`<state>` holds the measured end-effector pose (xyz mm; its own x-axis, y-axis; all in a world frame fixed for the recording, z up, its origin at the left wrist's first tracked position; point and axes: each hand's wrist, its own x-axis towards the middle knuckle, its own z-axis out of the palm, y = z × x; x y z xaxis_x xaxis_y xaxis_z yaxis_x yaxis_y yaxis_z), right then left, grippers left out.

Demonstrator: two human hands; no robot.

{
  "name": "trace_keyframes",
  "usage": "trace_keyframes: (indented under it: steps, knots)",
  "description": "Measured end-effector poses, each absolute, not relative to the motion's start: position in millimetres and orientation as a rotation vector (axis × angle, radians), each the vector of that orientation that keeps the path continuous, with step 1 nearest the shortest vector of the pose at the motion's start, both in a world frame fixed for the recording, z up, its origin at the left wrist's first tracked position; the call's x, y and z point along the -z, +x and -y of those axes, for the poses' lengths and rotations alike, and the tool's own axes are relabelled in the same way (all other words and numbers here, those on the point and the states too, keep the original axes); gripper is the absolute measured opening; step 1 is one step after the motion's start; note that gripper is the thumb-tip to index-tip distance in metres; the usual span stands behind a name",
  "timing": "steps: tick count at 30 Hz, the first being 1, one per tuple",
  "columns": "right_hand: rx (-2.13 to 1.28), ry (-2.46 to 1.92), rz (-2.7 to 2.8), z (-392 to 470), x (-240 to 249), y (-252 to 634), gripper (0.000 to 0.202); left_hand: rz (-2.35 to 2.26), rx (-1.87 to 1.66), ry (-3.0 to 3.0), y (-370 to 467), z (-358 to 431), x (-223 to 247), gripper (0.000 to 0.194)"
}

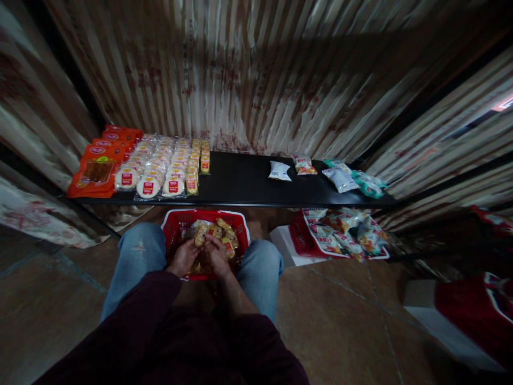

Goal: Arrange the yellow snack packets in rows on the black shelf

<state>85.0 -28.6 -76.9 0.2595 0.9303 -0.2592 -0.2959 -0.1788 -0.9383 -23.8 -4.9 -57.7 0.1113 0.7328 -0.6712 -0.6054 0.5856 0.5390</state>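
A: OK, biggest first. Corrugated metal wall [256, 69] fills the back and wraps both sides. Below it a long black shelf [244, 184].

B: Floor?

A: Brown tiled floor [352, 321], dim. Person squats, blue jeans [136, 262], dark maroon sleeves [132, 321] at the bottom of the view.

B: What's on the shelf?

A: Left end: orange packets [100, 166] in a stack, then rows of round white packs with red labels [160, 166], then a row of small yellow packs [199, 163] just beside them. Right end, well apart from those: a few loose snack bags [340, 177], white, red and teal.

B: Under the shelf?

A: Red basket [176, 222] between the knees, holding yellow-orange snack packets [222, 230]. To the right, a second red basket [298, 238] heaped with mixed bags [344, 230], next to a white box [286, 248]. Far right another red and white thing, blurred, can't tell what.

B: Hands?

A: Both inside the near basket. Left hand [183, 258] down on the packet pile, fingers curled; whether it grips one, can't tell. Right hand [216, 252] touching the left, fingers closed around one yellow packet [200, 234] that sticks up between the two hands.

B: So the packet is where?

A: Just above the pile, in the basket's middle, below the shelf edge.
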Motion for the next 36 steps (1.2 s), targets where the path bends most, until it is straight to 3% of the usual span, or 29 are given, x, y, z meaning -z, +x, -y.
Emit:
trace_keyframes:
  steps: [22, 36]
  knots:
    - [-1.28, -1.304, 0.656, 30, 73, 85, 0.033, -1.053, -0.948, 0.145, -25, 10, 57, 0.013]
    - [-1.297, -1.281, 0.731, 34, 63, 85, 0.043, -1.153, -0.928, 0.487, -25, 13, 52, 0.041]
